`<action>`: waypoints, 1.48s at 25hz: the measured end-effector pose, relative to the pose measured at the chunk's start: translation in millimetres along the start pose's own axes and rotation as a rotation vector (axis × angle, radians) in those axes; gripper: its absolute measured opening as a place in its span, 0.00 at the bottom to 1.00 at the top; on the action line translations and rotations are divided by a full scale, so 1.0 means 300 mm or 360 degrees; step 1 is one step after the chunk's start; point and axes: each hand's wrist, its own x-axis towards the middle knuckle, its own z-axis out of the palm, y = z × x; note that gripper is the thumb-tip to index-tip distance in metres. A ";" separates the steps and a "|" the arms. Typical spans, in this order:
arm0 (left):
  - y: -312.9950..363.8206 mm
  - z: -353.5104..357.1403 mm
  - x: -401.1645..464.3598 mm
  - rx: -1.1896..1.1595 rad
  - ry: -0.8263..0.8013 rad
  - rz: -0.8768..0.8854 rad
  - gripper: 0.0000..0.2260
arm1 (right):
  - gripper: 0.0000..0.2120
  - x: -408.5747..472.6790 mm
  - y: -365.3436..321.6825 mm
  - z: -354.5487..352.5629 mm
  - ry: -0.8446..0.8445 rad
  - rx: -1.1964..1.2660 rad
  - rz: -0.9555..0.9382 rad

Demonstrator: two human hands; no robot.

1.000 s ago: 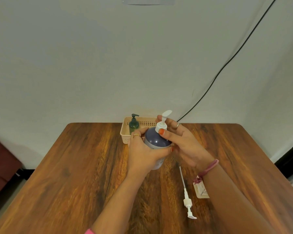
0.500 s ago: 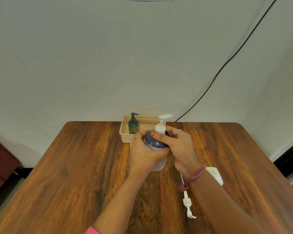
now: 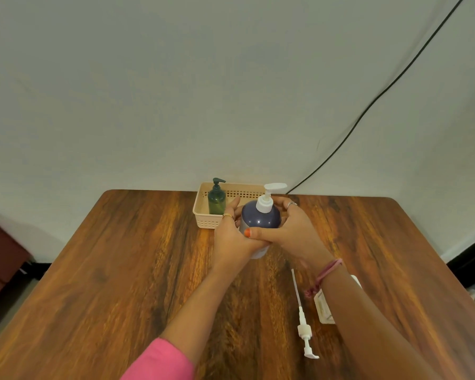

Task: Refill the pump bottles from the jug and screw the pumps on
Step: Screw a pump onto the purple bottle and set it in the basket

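A purple-grey pump bottle (image 3: 261, 218) with a white pump head (image 3: 268, 197) stands upright on the wooden table (image 3: 121, 270) near the middle back. My left hand (image 3: 232, 237) wraps its left side. My right hand (image 3: 291, 229) wraps its right side, thumb laid across the front. A loose white pump with a long dip tube (image 3: 302, 319) lies on the table at the right. Beside it a white bottle (image 3: 324, 308) lies mostly hidden under my right forearm. No jug is in view.
A beige plastic basket (image 3: 203, 218) sits at the table's back edge by the wall and holds a small green pump bottle (image 3: 216, 200). A black cable (image 3: 368, 108) runs down the wall to the table's back.
My right hand has come off the pump collar and dropped to the bottle's body. The pump head has turned to point right. The bottle stays in place.
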 end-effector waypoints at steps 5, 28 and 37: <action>-0.021 0.006 0.106 0.0197 -0.0140 -0.0014 0.39 | 0.35 0.137 0.035 0.017 0.0195 -0.0264 -0.0059; -0.474 -0.057 0.357 0.0497 0.0100 -0.0480 0.14 | 0.34 0.808 0.545 0.169 0.0227 -0.0499 0.0194; -0.502 -0.015 0.351 0.0481 0.0069 -0.0510 0.14 | 0.37 0.773 0.602 0.152 0.0088 -0.0466 0.0176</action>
